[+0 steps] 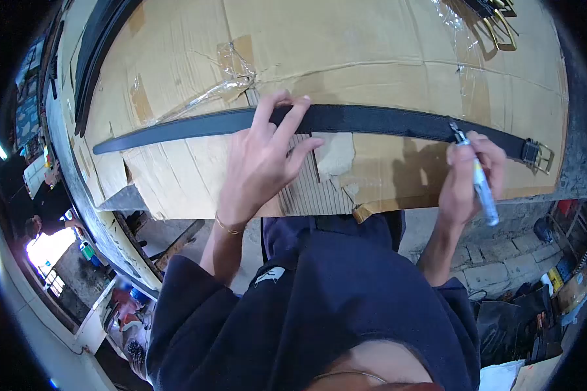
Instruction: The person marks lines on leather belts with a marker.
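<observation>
A long black leather belt (372, 121) lies stretched across the cardboard (346, 85), with its brass-coloured buckle (542, 158) at the right end. Over the belt's left half, my left hand (262, 153) is open with fingers apart, fingertips right at the strap. My right hand (471, 171) is closed around a pen (483, 189) with a pale blue-and-white barrel and a metal tip. That tip meets the belt near its upper edge, a short way left of the buckle.
More dark straps (98, 62) lie curved at the upper left. Several brass buckles (501, 29) cluster at the upper right. Clear tape (238, 72) wrinkles over the cardboard, whose front edge is torn. Another person (42, 226) is at the far left.
</observation>
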A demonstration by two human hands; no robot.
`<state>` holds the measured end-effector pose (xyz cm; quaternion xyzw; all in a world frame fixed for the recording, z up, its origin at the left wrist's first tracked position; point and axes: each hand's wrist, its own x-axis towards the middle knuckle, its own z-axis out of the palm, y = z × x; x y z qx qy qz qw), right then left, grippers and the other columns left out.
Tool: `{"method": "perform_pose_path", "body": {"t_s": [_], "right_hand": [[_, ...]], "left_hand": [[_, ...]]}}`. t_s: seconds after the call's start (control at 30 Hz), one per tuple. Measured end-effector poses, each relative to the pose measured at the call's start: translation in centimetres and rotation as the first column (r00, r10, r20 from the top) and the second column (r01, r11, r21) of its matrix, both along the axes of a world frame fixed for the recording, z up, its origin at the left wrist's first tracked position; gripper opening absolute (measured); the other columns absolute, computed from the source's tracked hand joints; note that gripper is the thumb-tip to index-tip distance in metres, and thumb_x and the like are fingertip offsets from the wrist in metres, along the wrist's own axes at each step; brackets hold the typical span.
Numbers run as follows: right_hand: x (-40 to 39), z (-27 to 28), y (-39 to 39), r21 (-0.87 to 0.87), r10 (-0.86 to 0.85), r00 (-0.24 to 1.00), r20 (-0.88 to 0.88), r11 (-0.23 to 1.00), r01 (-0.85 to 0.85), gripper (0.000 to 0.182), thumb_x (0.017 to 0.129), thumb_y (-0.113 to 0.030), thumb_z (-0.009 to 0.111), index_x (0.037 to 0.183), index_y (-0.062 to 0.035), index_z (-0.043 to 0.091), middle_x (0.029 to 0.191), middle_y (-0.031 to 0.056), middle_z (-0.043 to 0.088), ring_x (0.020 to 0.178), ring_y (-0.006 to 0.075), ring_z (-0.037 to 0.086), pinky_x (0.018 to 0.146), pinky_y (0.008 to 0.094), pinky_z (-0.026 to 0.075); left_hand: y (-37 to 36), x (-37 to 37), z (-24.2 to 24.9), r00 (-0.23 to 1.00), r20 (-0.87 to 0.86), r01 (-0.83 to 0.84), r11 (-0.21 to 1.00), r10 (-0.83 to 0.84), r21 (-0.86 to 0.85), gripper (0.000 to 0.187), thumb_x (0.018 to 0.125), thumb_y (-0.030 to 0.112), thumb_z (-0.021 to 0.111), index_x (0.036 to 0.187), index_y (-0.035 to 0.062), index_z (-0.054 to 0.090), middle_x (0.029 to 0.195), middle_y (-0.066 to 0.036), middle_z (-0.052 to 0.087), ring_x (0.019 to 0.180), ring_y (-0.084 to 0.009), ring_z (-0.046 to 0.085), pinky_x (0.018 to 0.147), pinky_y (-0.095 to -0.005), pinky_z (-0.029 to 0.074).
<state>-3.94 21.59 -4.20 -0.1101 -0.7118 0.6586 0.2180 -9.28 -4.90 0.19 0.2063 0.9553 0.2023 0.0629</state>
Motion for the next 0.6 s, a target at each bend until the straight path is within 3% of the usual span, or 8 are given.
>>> {"method": "perform_pose_path", "body": {"t_s": [0.1, 0.13, 0.23, 0.27, 0.4, 0.6], "right_hand": [[0.4, 0.6, -1.7, -0.056, 0.097, 0.994, 0.044, 0.994, -0.094, 0.024, 0.082, 0.005, 0.066, 0.102, 0.0029, 0.054, 0.09, 0.0114, 0.057, 0.079, 0.0131, 0.052, 0.071, 0.0259, 0.043], [0.4, 0.0, -2.0, -0.06, 0.144, 0.989, -0.02, 0.988, -0.145, 0.022, 0.082, 0.004, 0.066, 0.099, 0.0035, 0.053, 0.089, 0.0111, 0.056, 0.077, 0.0131, 0.05, 0.068, 0.0262, 0.042], [0.7, -0.9, -3.7, -0.117, 0.123, 0.989, -0.082, 0.984, -0.132, 0.018, 0.081, 0.002, 0.067, 0.088, 0.0019, 0.05, 0.073, 0.008, 0.054, 0.063, 0.0131, 0.048, 0.061, 0.0278, 0.041], [0.8, -1.3, -4.2, -0.051, 0.06, 0.996, -0.063, 0.997, -0.064, 0.019, 0.078, 0.002, 0.068, 0.079, 0.0007, 0.049, 0.065, 0.0084, 0.054, 0.054, 0.0143, 0.049, 0.055, 0.0287, 0.041], [0.4, -1.1, -4.2, 0.131, 0.102, 0.993, -0.062, 0.987, -0.093, 0.021, 0.074, 0.003, 0.069, 0.07, 0.0008, 0.049, 0.059, 0.012, 0.056, 0.049, 0.017, 0.053, 0.051, 0.0292, 0.042], [-0.5, -0.6, -4.7, 0.165, 0.175, 0.984, 0.022, 0.97, -0.177, 0.02, 0.074, 0.002, 0.07, 0.072, 0.0018, 0.05, 0.061, 0.0137, 0.058, 0.049, 0.0164, 0.053, 0.048, 0.0282, 0.041]], "left_hand": [[1.5, 0.7, -0.7, 0.994, -0.03, -0.103, 0.989, 0.107, 0.108, 0.046, 0.077, 0.023, 0.079, 0.118, 0.0088, 0.065, 0.104, -0.006, 0.057, 0.056, -0.0151, 0.056, 0.048, -0.0315, 0.046], [2.1, 1.0, -1.1, 0.993, -0.043, -0.1, 0.987, 0.107, 0.128, 0.046, 0.076, 0.023, 0.08, 0.117, 0.0097, 0.066, 0.1, -0.005, 0.057, 0.057, -0.015, 0.057, 0.049, -0.0309, 0.046], [3.4, 1.7, -2.7, 0.992, -0.071, -0.097, 0.985, 0.108, 0.142, 0.044, 0.075, 0.024, 0.08, 0.115, 0.0128, 0.068, 0.091, -0.003, 0.057, 0.059, -0.0156, 0.057, 0.049, -0.0294, 0.047], [3.6, 1.9, -3.0, 0.987, -0.089, -0.12, 0.986, 0.131, 0.117, 0.044, 0.075, 0.024, 0.08, 0.116, 0.0134, 0.068, 0.091, -0.003, 0.057, 0.059, -0.0158, 0.058, 0.049, -0.0293, 0.047], [3.9, 2.0, -3.0, 0.981, -0.083, -0.167, 0.98, 0.176, 0.106, 0.042, 0.075, 0.023, 0.079, 0.115, 0.0151, 0.068, 0.09, -0.003, 0.056, 0.059, -0.0162, 0.057, 0.05, -0.029, 0.047], [4.1, 2.0, -3.5, 0.969, -0.101, -0.206, 0.965, 0.223, 0.162, 0.041, 0.073, 0.021, 0.079, 0.113, 0.016, 0.069, 0.089, -0.003, 0.056, 0.057, -0.0164, 0.057, 0.05, -0.029, 0.047]]}}
